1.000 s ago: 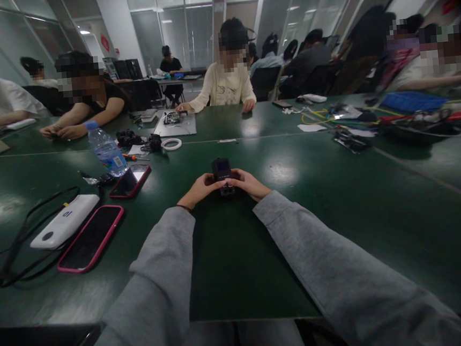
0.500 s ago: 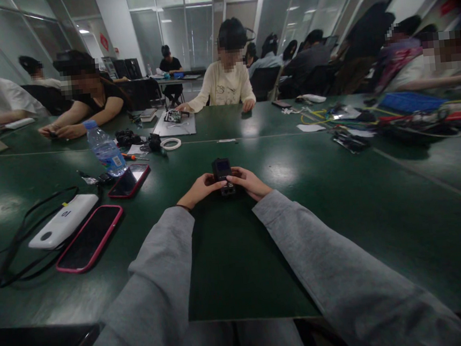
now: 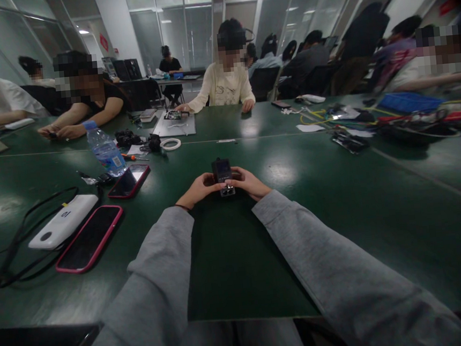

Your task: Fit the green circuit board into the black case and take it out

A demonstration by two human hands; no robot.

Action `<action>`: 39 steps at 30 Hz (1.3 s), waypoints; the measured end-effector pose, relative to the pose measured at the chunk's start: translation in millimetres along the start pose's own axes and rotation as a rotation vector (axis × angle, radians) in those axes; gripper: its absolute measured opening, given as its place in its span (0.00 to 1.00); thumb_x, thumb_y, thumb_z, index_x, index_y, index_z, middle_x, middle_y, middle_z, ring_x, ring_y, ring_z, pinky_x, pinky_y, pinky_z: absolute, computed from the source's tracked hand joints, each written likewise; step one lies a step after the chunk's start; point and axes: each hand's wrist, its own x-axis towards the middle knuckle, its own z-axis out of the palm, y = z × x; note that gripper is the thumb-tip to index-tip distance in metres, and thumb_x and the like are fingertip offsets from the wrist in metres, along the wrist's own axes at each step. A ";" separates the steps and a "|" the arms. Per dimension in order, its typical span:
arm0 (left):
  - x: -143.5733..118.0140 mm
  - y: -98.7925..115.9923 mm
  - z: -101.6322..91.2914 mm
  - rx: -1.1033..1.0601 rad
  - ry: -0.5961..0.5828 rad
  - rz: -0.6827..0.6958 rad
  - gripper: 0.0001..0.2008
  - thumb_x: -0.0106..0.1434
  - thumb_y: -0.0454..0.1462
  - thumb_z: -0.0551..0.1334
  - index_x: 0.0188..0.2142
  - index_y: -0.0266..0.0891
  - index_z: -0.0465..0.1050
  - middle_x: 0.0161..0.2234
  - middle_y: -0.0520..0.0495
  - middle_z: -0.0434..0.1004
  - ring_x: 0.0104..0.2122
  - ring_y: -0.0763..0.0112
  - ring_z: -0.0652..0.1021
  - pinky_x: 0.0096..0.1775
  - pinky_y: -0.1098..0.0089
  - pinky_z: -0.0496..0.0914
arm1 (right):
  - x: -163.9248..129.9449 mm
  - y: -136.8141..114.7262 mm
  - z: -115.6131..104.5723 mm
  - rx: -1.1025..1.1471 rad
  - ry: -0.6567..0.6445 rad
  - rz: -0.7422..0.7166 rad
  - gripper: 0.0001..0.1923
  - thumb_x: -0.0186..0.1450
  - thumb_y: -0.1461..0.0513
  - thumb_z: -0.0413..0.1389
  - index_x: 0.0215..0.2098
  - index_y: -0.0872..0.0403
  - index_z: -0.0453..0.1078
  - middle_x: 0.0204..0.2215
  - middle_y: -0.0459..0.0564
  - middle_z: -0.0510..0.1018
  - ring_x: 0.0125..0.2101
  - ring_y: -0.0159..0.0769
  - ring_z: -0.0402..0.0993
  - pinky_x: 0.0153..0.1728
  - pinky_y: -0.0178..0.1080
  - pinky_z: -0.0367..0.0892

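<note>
Between my two hands is a small black boxy device (image 3: pixel 222 169) with a dark screen on its upper face and small light-coloured parts at its lower end. My left hand (image 3: pixel 200 189) grips its left side, thumb laid across the lower front. On the other side, my right hand (image 3: pixel 248 182) closes round the right edge, its thumb meeting the left thumb below the screen. The fingers behind the device are mostly hidden. Both forearms, in grey sleeves, reach forward over the green table (image 3: pixel 246 263).
To the left lie a pink-edged phone (image 3: pixel 90 239), a white power bank (image 3: pixel 64 222) with a black cable, a second phone (image 3: pixel 129 181) and a water bottle (image 3: pixel 105 149). A tape roll (image 3: pixel 170 144) sits farther back. Cables and a blue tray (image 3: pixel 412 102) are at right. Several people sit around.
The black device has tilted slightly in my hands, so its screen face looks a little more toward me. My hands and arms have stayed almost in place.
</note>
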 end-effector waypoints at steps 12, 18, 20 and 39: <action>0.0 0.6 -0.6 -0.033 -0.009 0.031 0.27 0.44 0.40 0.72 0.43 0.32 0.68 0.44 0.39 0.73 0.42 0.65 0.74 0.50 0.58 0.65 | -0.1 0.5 -0.2 -0.008 -0.009 -0.005 0.30 0.51 0.58 0.67 0.49 0.51 0.63 0.41 0.50 0.75 0.44 0.42 0.71 0.48 0.48 0.65; -2.2 2.3 -5.3 -0.042 -0.008 0.056 0.28 0.42 0.36 0.72 0.43 0.34 0.69 0.45 0.41 0.73 0.43 0.65 0.74 0.49 0.57 0.66 | -2.7 -0.1 7.7 0.060 -0.007 -0.033 0.32 0.48 0.60 0.68 0.49 0.49 0.63 0.43 0.49 0.74 0.47 0.41 0.69 0.51 0.48 0.63; -2.3 0.8 -7.9 -0.049 -0.014 0.082 0.29 0.40 0.34 0.73 0.43 0.34 0.69 0.45 0.41 0.73 0.44 0.64 0.74 0.49 0.57 0.65 | -3.1 0.2 11.2 0.081 -0.014 -0.076 0.32 0.46 0.62 0.69 0.47 0.49 0.64 0.43 0.48 0.74 0.48 0.40 0.69 0.53 0.47 0.61; 2.9 -5.5 -4.7 -0.071 -0.002 0.124 0.27 0.44 0.36 0.71 0.44 0.34 0.67 0.48 0.38 0.71 0.46 0.64 0.74 0.53 0.55 0.63 | -1.1 0.1 12.5 0.130 0.019 -0.058 0.29 0.48 0.61 0.68 0.46 0.49 0.65 0.44 0.49 0.73 0.49 0.40 0.67 0.53 0.48 0.61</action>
